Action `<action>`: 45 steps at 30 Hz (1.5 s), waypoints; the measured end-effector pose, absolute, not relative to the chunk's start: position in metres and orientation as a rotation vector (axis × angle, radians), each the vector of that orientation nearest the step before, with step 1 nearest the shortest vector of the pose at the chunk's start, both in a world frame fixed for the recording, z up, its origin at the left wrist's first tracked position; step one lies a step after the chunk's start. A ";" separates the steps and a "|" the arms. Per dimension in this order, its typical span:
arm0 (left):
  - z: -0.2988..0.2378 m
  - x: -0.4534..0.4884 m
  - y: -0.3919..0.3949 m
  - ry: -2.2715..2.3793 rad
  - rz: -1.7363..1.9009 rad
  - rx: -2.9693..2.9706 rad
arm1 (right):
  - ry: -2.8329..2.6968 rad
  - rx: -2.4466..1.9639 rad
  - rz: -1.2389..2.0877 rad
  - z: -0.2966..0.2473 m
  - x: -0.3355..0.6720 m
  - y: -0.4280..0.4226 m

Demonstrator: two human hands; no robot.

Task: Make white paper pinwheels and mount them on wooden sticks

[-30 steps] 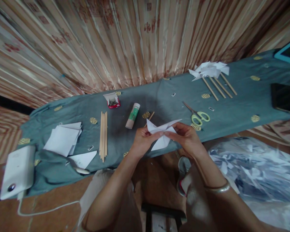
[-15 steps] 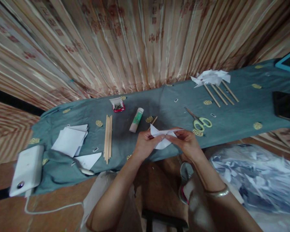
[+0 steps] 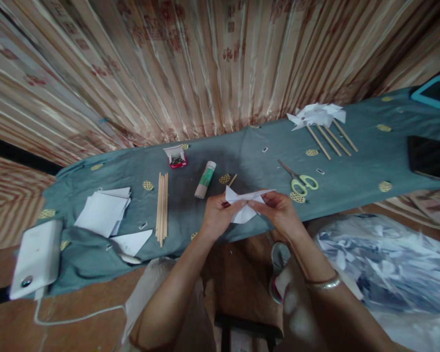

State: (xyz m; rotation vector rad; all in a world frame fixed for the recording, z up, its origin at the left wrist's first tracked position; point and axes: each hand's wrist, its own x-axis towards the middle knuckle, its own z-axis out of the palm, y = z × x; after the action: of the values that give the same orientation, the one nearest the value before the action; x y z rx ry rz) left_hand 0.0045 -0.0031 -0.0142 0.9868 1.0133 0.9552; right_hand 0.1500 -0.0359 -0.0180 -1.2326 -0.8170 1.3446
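Note:
Both my hands hold a folded white paper piece (image 3: pixel 245 204) with pointed flaps over the near edge of a grey-blue cloth (image 3: pixel 242 156). My left hand (image 3: pixel 217 216) pinches its left side, fingers closed. On the paper's right side my right hand (image 3: pixel 280 210) pinches too, a bangle on that wrist. A glue stick (image 3: pixel 205 180) lies just beyond my left hand, and one wooden stick (image 3: pixel 231 181) pokes out behind the paper. Yellow-handled scissors (image 3: pixel 300 180) lie to the right of my right hand.
A bundle of wooden sticks (image 3: pixel 162 206), a stack of white paper squares (image 3: pixel 102 212) and a small red box of pins (image 3: pixel 176 157) lie left. Finished paper pinwheels on sticks (image 3: pixel 320 120) lie far right, near a dark phone (image 3: pixel 428 158). A white device (image 3: pixel 34 258) sits at the left end. A bag of paper scraps (image 3: pixel 388 254) is at lower right.
The hands stay pinched on the paper, which they have turned and folded slightly between the fingers. The view has shifted a little; nothing on the cloth moved.

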 end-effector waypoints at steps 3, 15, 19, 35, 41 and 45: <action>-0.014 0.006 -0.003 1.005 0.964 0.967 | -0.804 -1.232 1.347 -0.019 0.150 -0.036; -0.020 0.009 -0.005 1.001 0.997 0.842 | -0.770 -1.153 1.433 -0.018 0.151 -0.037; -0.019 0.010 -0.008 0.983 1.006 0.798 | -0.754 -1.138 1.478 -0.016 0.150 -0.038; -0.018 0.003 -0.015 1.008 1.017 0.738 | -0.819 -1.088 1.546 -0.012 0.145 -0.036; -0.015 0.002 -0.021 0.978 1.010 0.681 | -0.765 -1.098 1.581 -0.016 0.142 -0.038; -0.012 0.003 -0.024 0.936 1.033 0.640 | -0.771 -1.113 1.543 -0.017 0.142 -0.037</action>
State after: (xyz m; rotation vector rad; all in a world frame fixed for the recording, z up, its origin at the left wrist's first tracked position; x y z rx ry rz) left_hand 0.0029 -0.0235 -0.0122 0.6398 0.9364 1.0326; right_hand 0.1416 -0.0370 -0.0172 -1.1131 -0.7711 1.5428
